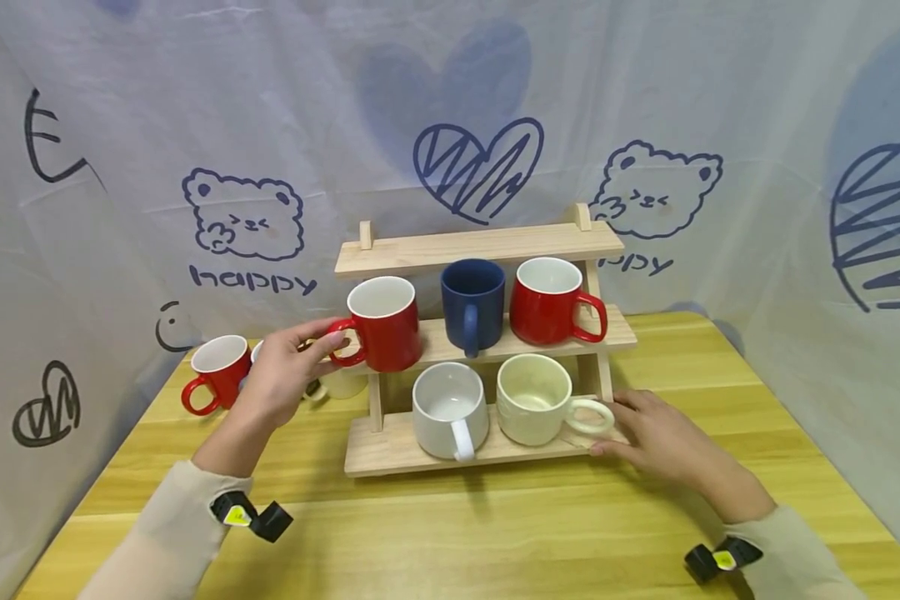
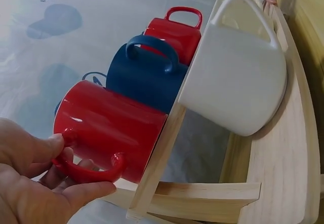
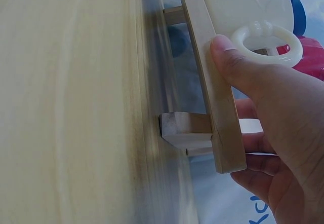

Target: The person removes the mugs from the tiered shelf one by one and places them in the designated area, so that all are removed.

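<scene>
My left hand (image 1: 288, 367) pinches the handle of a red mug (image 1: 392, 337) with a white inside, at the left end of the wooden rack's middle shelf. Beside it on that shelf are a dark blue mug (image 1: 473, 296) and a second red mug (image 1: 546, 308). The lower shelf carries a white mug (image 1: 437, 408) and a cream mug (image 1: 528, 408) with a ring handle. My right hand (image 1: 660, 437) holds the right end of the wooden rack (image 3: 223, 112), thumb on the lower board and fingers curled round its end, close to the cream mug's handle.
The rack's top shelf (image 1: 480, 250) holds no mugs. Left of the rack, another red mug (image 1: 221, 367) and a cream cup (image 1: 345, 383) stand on the wood-grain table (image 1: 435, 533), partly behind my left hand. A printed white curtain (image 1: 330, 100) hangs behind.
</scene>
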The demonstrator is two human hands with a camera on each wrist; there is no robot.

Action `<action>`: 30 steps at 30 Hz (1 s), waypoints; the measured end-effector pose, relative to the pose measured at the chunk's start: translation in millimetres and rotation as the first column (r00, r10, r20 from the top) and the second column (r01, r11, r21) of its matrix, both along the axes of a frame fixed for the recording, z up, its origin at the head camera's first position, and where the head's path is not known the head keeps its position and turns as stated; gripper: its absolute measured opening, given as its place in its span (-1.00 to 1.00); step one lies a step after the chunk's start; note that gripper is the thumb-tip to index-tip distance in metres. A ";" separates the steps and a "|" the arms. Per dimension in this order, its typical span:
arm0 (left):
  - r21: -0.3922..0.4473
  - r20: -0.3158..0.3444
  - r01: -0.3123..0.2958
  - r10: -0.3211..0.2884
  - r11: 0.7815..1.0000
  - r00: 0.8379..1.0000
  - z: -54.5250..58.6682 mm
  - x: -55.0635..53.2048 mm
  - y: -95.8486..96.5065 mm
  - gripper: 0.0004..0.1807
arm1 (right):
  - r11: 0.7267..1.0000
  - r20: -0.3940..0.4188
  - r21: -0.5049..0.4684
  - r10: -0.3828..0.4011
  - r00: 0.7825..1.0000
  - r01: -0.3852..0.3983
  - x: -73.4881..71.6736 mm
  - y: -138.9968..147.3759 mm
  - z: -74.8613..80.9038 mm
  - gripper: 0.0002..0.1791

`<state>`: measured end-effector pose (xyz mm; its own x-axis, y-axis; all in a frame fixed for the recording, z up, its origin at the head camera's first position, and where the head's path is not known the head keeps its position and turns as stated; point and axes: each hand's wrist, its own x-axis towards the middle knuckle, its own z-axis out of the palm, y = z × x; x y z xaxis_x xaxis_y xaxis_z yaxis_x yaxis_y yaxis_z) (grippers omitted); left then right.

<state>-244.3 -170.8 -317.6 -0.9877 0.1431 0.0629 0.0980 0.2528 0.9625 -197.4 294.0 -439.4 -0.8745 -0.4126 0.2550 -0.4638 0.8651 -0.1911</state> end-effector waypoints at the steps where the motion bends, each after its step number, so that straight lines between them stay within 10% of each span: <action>1: 0.009 0.003 -0.012 0.012 1.000 1.000 -0.7 0.9 -1.0 -0.53 | 1.000 0.001 0.000 0.001 1.000 -0.001 0.0 0.1 0.0 -0.18; 17: 0.112 -0.065 -0.143 0.151 0.983 0.986 6.4 10.3 -33.4 -0.45 | 1.000 0.002 -0.001 -0.005 1.000 0.005 1.4 -0.3 1.1 -0.19; 30: 0.289 -0.024 -0.244 0.261 0.926 0.965 11.2 13.8 -80.1 -0.40 | 1.000 0.005 -0.002 -0.004 1.000 0.004 1.4 -1.0 1.3 -0.17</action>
<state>-230.4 -250.9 -306.5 -0.9818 -0.1427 0.1250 0.1267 -0.0027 0.9919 -196.0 293.1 -438.1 -0.8772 -0.4090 0.2513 -0.4598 0.8664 -0.1950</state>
